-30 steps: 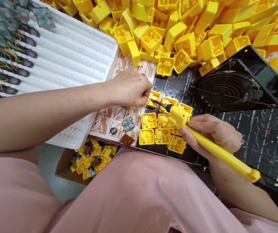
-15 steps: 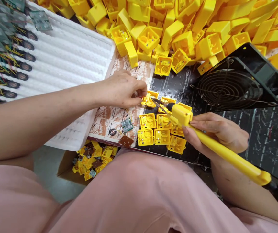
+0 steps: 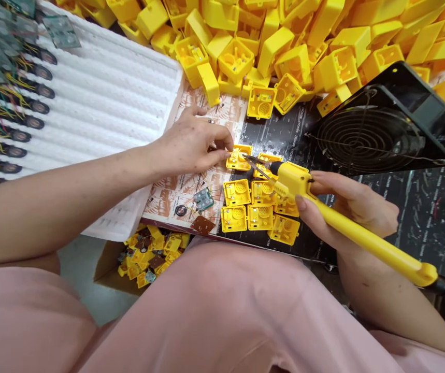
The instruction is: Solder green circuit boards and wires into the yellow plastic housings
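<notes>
My left hand (image 3: 193, 145) pinches the left edge of a small yellow plastic housing (image 3: 238, 158) at the top of a block of several such housings (image 3: 253, 207) laid on the black mat (image 3: 284, 137). My right hand (image 3: 346, 207) grips a yellow soldering iron (image 3: 346, 228) by its handle; its metal tip (image 3: 255, 163) points left, right beside the pinched housing. A small green circuit board (image 3: 203, 198) with wires and a round black speaker (image 3: 181, 210) lie on the patterned sheet just below my left hand.
A big heap of yellow housings (image 3: 303, 36) fills the back. A black fan (image 3: 365, 137) lies at the right. A white foam tray (image 3: 105, 109) with wired boards (image 3: 0, 93) sits at the left. A cardboard box (image 3: 108, 264) of yellow parts stands by my pink-clad legs (image 3: 222, 311).
My left hand has slid slightly left and its fingers have closed on the top housing. The iron has shifted a little right, with its tip still beside that housing.
</notes>
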Tool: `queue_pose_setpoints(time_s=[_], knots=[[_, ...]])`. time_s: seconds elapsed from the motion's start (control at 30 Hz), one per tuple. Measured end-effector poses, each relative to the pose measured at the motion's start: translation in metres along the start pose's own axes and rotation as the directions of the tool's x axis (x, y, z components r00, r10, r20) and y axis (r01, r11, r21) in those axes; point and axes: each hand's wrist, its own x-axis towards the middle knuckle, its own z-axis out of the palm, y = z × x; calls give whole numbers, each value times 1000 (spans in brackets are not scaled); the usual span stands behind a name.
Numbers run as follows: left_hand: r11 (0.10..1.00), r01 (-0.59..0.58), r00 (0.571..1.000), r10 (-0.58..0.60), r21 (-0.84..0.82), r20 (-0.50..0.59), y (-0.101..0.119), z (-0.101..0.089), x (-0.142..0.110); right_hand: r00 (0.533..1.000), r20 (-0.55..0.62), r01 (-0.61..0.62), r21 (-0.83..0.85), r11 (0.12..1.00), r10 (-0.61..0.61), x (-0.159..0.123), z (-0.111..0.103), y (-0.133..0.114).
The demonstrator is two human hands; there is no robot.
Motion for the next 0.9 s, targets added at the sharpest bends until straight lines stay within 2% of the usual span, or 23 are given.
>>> queue_pose_setpoints(time_s=[0.17, 0.37, 0.67, 0.77, 0.83, 0.9], knots=[[997, 41, 997, -45, 64, 57, 9, 0, 1, 999, 53, 2, 10, 1000, -3, -1, -4, 1], [986, 125, 986, -135, 107, 96, 20, -1, 8, 982, 103, 142, 144, 979, -158, 14, 0, -2], [977, 163, 973, -183, 141, 144, 26, -7, 14, 941, 164, 281, 105, 954, -295, 32, 4, -3], [975, 146, 977, -168, 166, 128, 27, -7, 16, 923, 227, 299, 82, 951, -310, 36, 3, -6], [972, 139, 977, -166, 192, 136, 29, -7, 17, 918, 228, 312, 91, 946, -325, 37, 0, -10], [965, 145, 971, -182, 219, 155, 31, -8, 17, 921, 248, 284, 97, 954, -299, 37, -5, -13]])
